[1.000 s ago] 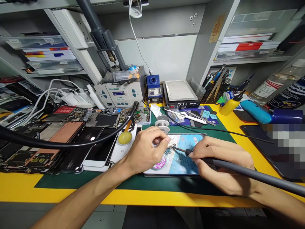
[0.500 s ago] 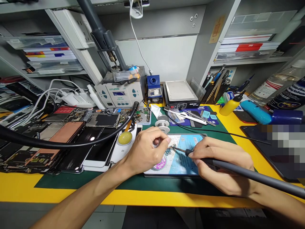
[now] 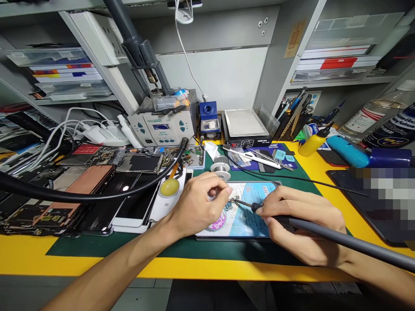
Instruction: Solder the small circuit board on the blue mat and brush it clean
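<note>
My right hand (image 3: 301, 224) grips a soldering iron (image 3: 285, 220) like a pen, its thin tip pointing left onto a small circuit board (image 3: 231, 204). Close by on the left, my left hand (image 3: 204, 198) is closed in a pinch beside the board; whatever lies between its fingertips is too small or hidden to make out. The board rests on a blue and white box (image 3: 249, 216). A round pink-labelled spool (image 3: 218, 222) sits partly under my left hand. Just behind that hand stands a spool of solder wire (image 3: 221, 167).
Phones and phone parts (image 3: 87, 185) cover the left side. A black hose (image 3: 97, 197) arches across them from the hot air station (image 3: 165, 125). Behind the box are a heating plate (image 3: 246, 125) and white tweezers (image 3: 253, 156). A yellow bottle (image 3: 313, 142) and dark tablet (image 3: 350, 203) lie right.
Almost nothing differs. Both hands and the iron's tip keep their places at the board; the whole view has shifted very slightly.
</note>
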{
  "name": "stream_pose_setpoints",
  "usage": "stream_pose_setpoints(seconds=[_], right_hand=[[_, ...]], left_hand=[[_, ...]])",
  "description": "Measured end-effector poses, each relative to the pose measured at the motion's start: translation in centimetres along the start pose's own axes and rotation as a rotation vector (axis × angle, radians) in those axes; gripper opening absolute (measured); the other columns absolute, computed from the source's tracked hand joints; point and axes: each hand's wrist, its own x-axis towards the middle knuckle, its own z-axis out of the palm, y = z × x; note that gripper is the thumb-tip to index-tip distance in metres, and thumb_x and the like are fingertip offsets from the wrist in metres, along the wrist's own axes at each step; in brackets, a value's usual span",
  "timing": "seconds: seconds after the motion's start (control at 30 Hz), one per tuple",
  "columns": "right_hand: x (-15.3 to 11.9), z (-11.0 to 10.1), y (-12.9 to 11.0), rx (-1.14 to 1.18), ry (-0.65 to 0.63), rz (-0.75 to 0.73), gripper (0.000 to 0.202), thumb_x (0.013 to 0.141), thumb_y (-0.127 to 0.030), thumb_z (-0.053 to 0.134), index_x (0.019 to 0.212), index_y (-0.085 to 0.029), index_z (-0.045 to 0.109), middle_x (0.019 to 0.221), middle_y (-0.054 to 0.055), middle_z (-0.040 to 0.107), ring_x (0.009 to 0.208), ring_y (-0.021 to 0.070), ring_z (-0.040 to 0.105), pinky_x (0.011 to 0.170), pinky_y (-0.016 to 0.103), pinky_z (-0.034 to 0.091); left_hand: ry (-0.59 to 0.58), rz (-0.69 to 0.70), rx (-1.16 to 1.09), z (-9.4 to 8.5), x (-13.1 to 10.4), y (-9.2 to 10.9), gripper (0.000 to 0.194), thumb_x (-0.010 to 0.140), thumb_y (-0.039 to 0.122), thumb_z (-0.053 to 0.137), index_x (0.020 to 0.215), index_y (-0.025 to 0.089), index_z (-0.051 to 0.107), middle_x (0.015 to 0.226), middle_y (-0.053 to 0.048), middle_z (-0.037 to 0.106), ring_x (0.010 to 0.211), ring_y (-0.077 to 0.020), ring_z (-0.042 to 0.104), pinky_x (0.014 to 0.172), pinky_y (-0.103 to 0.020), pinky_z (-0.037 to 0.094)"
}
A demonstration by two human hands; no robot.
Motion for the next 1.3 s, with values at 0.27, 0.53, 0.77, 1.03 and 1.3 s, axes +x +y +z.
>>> stream_pose_setpoints(seconds=[0.27, 0.53, 0.77, 1.03, 1.3], right_hand=[[-0.08, -0.07, 0.14, 0.002, 0.005, 0.001, 0.022, 0.072, 0.004, 0.063, 0.081, -0.013, 0.073, 0.070, 0.006, 0.066, 0.059, 0.0135, 0.062, 0.055, 0.027, 0.052], [-0.06, -0.09, 0.01, 0.006, -0.001, 0.001, 0.023, 0.072, 0.003, 0.063, 0.083, -0.014, 0.073, 0.071, 0.006, 0.067, 0.060, 0.0137, 0.064, 0.056, 0.027, 0.054], [-0.22, 0.12, 0.29, 0.002, -0.008, 0.008, 0.024, 0.071, 0.004, 0.063, 0.083, -0.014, 0.073, 0.071, 0.005, 0.067, 0.060, 0.0141, 0.064, 0.057, 0.028, 0.054], [0.07, -0.08, 0.02, -0.019, 0.011, -0.001, 0.025, 0.072, 0.004, 0.063, 0.084, -0.016, 0.072, 0.073, 0.005, 0.069, 0.062, 0.0147, 0.066, 0.058, 0.027, 0.056], [-0.05, -0.09, 0.20, -0.012, -0.029, -0.002, 0.027, 0.070, 0.004, 0.062, 0.084, -0.016, 0.072, 0.071, 0.004, 0.067, 0.060, 0.0143, 0.063, 0.057, 0.028, 0.053]], left_hand=[[0.001, 0.001, 0.000, 0.02, -0.07, 0.07, 0.018, 0.088, 0.017, 0.060, 0.071, 0.017, 0.065, 0.072, 0.001, 0.061, 0.067, -0.0106, 0.051, 0.064, -0.025, 0.040], [-0.003, -0.011, 0.006, 0.04, -0.04, -0.02, 0.018, 0.089, 0.018, 0.060, 0.071, 0.017, 0.065, 0.072, 0.001, 0.060, 0.067, -0.0110, 0.050, 0.063, -0.025, 0.039], [-0.006, -0.014, 0.007, -0.02, 0.04, 0.17, 0.018, 0.088, 0.018, 0.060, 0.072, 0.017, 0.066, 0.072, 0.001, 0.062, 0.067, -0.0110, 0.051, 0.063, -0.025, 0.040], [0.000, -0.019, 0.013, -0.24, 0.07, 0.06, 0.017, 0.089, 0.018, 0.060, 0.073, 0.017, 0.067, 0.072, 0.000, 0.061, 0.064, -0.0110, 0.049, 0.061, -0.025, 0.040], [-0.006, -0.017, 0.017, -0.23, -0.06, 0.23, 0.018, 0.089, 0.018, 0.060, 0.072, 0.017, 0.067, 0.070, 0.000, 0.061, 0.065, -0.0117, 0.050, 0.061, -0.026, 0.039]])
